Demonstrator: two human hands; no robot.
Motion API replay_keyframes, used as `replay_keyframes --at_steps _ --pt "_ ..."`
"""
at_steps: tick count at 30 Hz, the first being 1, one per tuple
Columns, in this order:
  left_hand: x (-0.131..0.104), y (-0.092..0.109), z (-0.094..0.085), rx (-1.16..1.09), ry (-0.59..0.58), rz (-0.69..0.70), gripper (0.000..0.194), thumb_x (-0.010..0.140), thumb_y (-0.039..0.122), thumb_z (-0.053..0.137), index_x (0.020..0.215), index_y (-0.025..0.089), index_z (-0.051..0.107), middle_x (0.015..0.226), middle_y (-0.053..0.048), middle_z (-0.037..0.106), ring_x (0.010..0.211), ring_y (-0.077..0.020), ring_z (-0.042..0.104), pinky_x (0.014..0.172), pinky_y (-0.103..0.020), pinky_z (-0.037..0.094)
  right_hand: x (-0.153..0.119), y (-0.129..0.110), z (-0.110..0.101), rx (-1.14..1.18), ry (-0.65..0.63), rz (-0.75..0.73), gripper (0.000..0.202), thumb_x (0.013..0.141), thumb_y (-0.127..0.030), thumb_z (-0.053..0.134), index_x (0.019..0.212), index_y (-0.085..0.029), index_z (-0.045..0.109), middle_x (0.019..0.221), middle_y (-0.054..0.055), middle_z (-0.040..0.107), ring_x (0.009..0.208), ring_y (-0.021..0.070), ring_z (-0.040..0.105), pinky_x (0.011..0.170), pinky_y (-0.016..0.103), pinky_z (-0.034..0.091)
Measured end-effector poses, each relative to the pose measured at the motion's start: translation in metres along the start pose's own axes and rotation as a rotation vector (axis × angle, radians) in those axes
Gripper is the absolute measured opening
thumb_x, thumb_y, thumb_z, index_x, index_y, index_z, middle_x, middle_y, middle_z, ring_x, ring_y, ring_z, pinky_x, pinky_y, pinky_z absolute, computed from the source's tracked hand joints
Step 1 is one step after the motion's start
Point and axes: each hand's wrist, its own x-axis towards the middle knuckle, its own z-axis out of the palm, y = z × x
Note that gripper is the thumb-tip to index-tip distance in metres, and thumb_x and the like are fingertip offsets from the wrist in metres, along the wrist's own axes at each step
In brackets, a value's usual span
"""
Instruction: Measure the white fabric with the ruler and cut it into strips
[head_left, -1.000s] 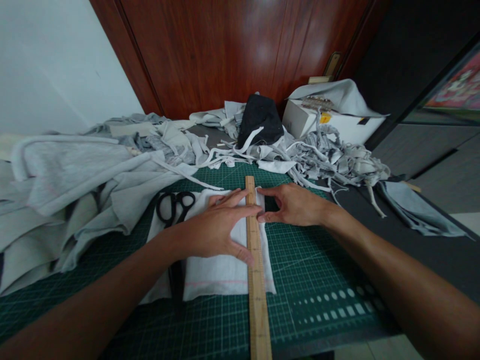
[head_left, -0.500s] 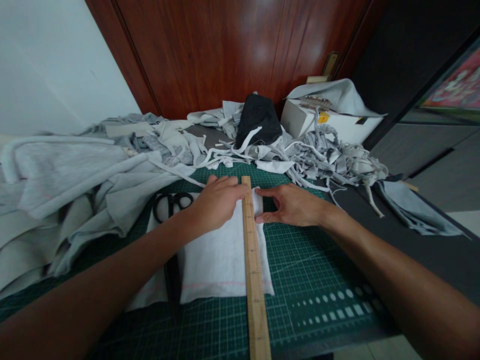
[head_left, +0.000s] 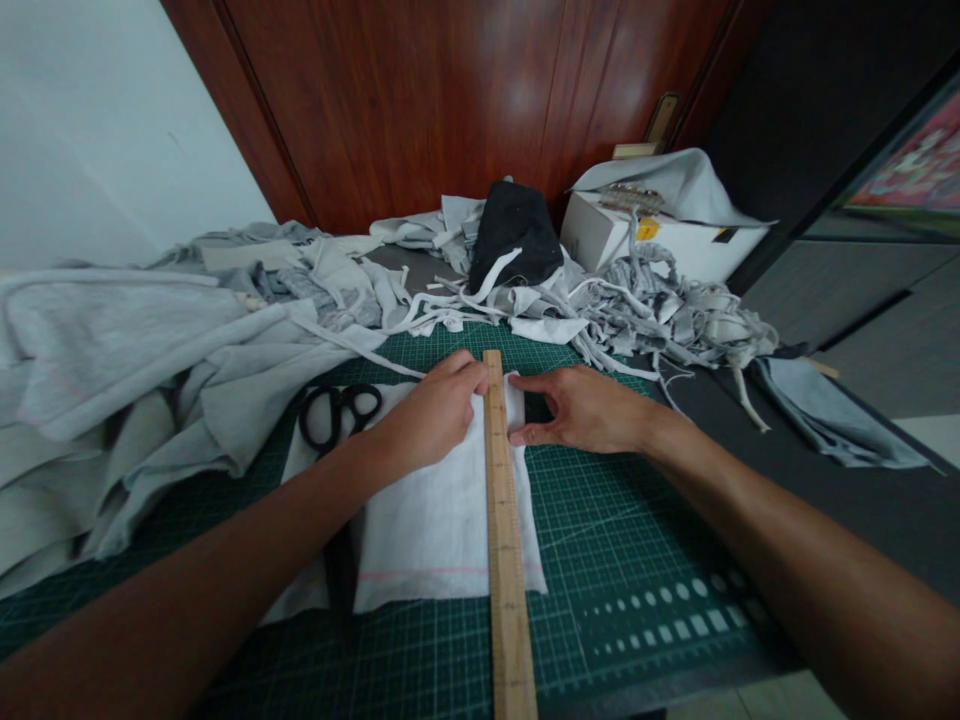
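A light grey piece of cloth [head_left: 427, 535] lies flat, and a long wooden ruler [head_left: 508, 540] runs lengthwise over it near its right edge. My left hand [head_left: 444, 415] is closed, its curled fingers and thumb at the far left edge of the ruler. On the cloth's right edge, beside the ruler, rest the fingertips of my right hand [head_left: 574, 408]; thumb and forefinger are spread apart. Black scissors [head_left: 322, 418] lie on the left part of the cloth, partly hidden under my left forearm.
Beneath everything is a green gridded cutting mat [head_left: 600, 530]. A heap of grey cloth [head_left: 150, 350] covers the left side. Tangled fabric strips [head_left: 667, 310], a black cloth [head_left: 517, 235] and a white box [head_left: 675, 245] stand at the back, before a wooden door [head_left: 420, 100].
My left hand's fingers have drawn in from lying outstretched to a curl at the ruler's edge. The ruler's near end has shifted slightly left. My right hand stays in place.
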Motion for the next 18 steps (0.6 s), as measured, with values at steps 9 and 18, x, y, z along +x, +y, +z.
replay_keyframes --at_steps 9,18 --pt "-0.004 0.01 -0.001 0.208 -0.039 0.041 0.037 0.088 -0.003 0.037 0.109 0.019 0.058 0.112 -0.01 0.055 0.111 -0.0271 0.056 0.099 -0.043 0.05 -0.002 -0.002 0.0 -0.004 0.012 0.024 0.08 0.089 -0.061 0.076 0.154 -0.015 0.06 0.079 0.006 0.076 0.065 0.0209 0.065 0.061 0.03 0.04" --pt "-0.007 0.001 0.006 0.202 -0.042 0.197 0.032 0.091 -0.003 0.041 0.111 0.02 0.051 0.118 -0.01 0.055 0.114 -0.0251 0.057 0.099 -0.04 0.051 0.0 -0.001 0.0 0.02 -0.011 0.015 0.083 0.09 -0.061 0.075 0.155 -0.011 0.058 0.078 0.006 0.074 0.062 0.0194 0.062 0.058 0.029 0.038"
